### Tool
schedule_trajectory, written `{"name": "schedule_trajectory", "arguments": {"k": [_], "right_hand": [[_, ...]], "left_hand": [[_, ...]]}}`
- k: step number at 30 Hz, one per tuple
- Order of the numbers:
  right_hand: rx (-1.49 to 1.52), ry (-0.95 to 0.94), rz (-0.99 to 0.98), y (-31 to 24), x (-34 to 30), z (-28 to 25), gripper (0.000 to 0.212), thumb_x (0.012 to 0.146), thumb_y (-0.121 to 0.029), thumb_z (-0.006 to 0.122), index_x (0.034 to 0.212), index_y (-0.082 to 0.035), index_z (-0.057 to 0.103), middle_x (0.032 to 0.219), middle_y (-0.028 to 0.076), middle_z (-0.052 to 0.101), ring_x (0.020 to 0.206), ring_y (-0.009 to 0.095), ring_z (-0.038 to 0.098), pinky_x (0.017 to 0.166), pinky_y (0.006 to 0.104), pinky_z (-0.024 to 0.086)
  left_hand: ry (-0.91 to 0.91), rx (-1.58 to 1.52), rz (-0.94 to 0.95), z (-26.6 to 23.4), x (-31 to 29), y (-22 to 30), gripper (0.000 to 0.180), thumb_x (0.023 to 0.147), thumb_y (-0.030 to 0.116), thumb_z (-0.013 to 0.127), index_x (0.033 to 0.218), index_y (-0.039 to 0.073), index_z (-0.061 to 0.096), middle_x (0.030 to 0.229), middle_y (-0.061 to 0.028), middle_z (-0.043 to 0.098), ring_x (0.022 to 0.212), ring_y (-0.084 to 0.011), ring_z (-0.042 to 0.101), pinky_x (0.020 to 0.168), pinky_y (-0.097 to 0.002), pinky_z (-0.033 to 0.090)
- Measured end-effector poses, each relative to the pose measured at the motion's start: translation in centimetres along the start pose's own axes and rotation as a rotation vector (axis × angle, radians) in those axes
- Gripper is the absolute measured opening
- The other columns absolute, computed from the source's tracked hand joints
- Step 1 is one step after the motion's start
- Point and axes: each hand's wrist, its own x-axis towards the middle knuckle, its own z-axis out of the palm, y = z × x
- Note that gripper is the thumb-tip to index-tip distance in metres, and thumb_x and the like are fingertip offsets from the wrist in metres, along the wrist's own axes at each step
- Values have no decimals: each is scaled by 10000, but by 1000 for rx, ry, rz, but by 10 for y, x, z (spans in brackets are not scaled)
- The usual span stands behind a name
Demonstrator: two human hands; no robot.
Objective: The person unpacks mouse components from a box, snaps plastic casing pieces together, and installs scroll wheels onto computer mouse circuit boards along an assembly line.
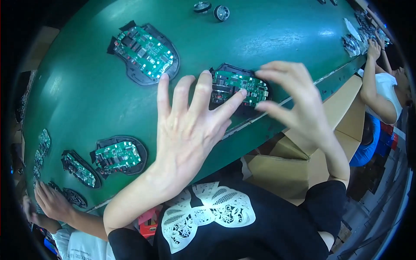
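Note:
In front of me lies a black mouse base with a green circuit board (pixel 234 80) on it and a dark scroll wheel (pixel 221 88) at its left end. My left hand (pixel 188 115) is open, fingers spread over the table, with one fingertip resting on that board. My right hand (pixel 299 102) curves around the right end of the base, thumb and fingers apart; whether it touches the edge I cannot tell. Just beyond my left fingertips sits a larger mouse base with its circuit board (pixel 145 50).
Two loose wheels (pixel 221 13) lie at the far side of the green table (pixel 277 34). More mouse bases with boards (pixel 117 157) stand at the left, near a co-worker's hand (pixel 53 201). An open cardboard box (pixel 281 171) is below the table edge. Another person (pixel 383 89) works at the right.

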Motion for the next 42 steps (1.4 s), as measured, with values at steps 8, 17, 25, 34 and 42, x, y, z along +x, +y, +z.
{"name": "schedule_trajectory", "arguments": {"k": [8, 17, 25, 34, 42], "right_hand": [[-178, 5, -49, 8, -4, 19, 674, 743, -245, 823, 1357, -128, 569, 1377, 104, 557, 1195, 304, 562, 965, 436, 487], [-217, 158, 203, 209, 68, -49, 557, 894, -292, 735, 1375, -56, 585, 1406, 174, 581, 1305, 342, 535, 1100, 401, 413], [-293, 261, 164, 257, 145, -59, 509, 871, -304, 744, 1295, -40, 647, 1318, 208, 634, 1233, 359, 601, 1046, 403, 476], [0, 24, 63, 24, 98, -1, 594, 846, -269, 785, 1365, -92, 557, 1169, 148, 640, 1038, 285, 650, 894, 395, 539], [-60, 119, 152, 43, 104, 22, 440, 877, -288, 763, 1228, -54, 638, 1073, 94, 651, 820, 193, 601, 764, 340, 523]], "left_hand": [[34, -83, 5, -68, 16, -42, 569, 779, 92, 763, 1330, 148, 631, 1234, -112, 595, 1165, -323, 526, 1026, -434, 423], [11, -168, -143, -88, -14, -78, 522, 825, 120, 749, 1330, 135, 622, 1276, -141, 575, 1186, -337, 509, 1026, -446, 430], [9, -68, -200, -80, -9, -86, 589, 852, 150, 744, 1410, 172, 557, 1406, -147, 486, 1289, -352, 456, 1091, -459, 412], [45, -126, -241, -55, -1, -106, 858, 809, 274, 811, 1544, 230, 370, 1566, -261, 301, 1447, -419, 320, 1179, -480, 338], [107, 1, -120, -22, 12, -101, 898, 746, 420, 835, 1523, 268, 412, 1506, -320, 346, 1423, -485, 326, 1184, -548, 291]]}}
